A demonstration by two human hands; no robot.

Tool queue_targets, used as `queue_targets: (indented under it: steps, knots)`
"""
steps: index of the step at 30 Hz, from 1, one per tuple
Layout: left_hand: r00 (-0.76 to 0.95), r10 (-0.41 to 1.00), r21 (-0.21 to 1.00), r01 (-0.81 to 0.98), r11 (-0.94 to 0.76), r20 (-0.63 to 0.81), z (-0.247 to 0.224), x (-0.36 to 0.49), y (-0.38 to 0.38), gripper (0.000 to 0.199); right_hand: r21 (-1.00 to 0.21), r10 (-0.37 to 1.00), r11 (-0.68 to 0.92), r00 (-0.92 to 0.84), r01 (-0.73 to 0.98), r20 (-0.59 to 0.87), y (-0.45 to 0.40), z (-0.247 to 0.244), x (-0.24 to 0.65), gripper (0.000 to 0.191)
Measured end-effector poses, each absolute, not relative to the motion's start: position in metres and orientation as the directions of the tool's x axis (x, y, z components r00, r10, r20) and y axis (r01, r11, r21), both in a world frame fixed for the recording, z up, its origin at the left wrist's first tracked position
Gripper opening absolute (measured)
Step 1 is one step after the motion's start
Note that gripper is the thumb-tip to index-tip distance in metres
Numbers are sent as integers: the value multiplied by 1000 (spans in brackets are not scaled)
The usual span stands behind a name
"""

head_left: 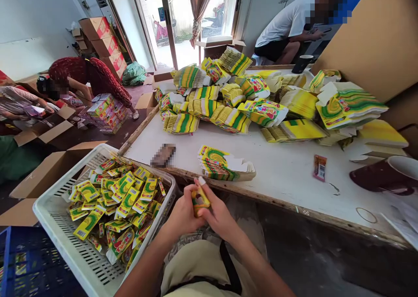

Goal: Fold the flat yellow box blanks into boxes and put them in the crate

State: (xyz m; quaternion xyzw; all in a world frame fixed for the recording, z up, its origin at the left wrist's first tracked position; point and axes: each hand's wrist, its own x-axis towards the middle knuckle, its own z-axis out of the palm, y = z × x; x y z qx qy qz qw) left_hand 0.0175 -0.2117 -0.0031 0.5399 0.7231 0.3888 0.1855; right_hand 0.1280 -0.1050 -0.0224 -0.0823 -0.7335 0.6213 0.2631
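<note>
Between my left hand (185,212) and my right hand (217,210) is a small yellow carton (200,201), held in front of my lap near the table edge. The carton is squeezed open into a tube shape, and the fingers of both hands are closed around it. A fingertip of my right hand has a white cover. Just beyond, a fanned stack of flat yellow-green cartons (225,164) lies on the white table (281,157). To the left, a white plastic basket (48,210) holds many folded yellow cartons (129,201).
A large heap of flat carton bundles (215,101) covers the back of the table. A dark red mug (382,175) and a small packet (320,167) stand at right. A blue crate (32,262) is lower left. Other people work at left; one person (284,25) sits at back right.
</note>
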Motion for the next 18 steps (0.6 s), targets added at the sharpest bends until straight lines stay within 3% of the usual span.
queue_targets:
  steps: [3,8,13,18]
  knots:
    - [-392,887,761,645,75,245,-4,17,-212,74,-864,376,453,-833,-218,407,-107,-22,130,42]
    - [-442,851,663,732,158,284,0,11,-217,58,-826,456,530,-756,-192,469,-96,-23,132,42]
    - [-446,870,630,742,229,210,7,5,-223,48,-792,286,601,-894,-112,343,-93,-23,134,49]
    - [-432,891,658,713,243,140,10,-2,-221,59,-797,166,595,-954,-105,249,-77,-12,137,21]
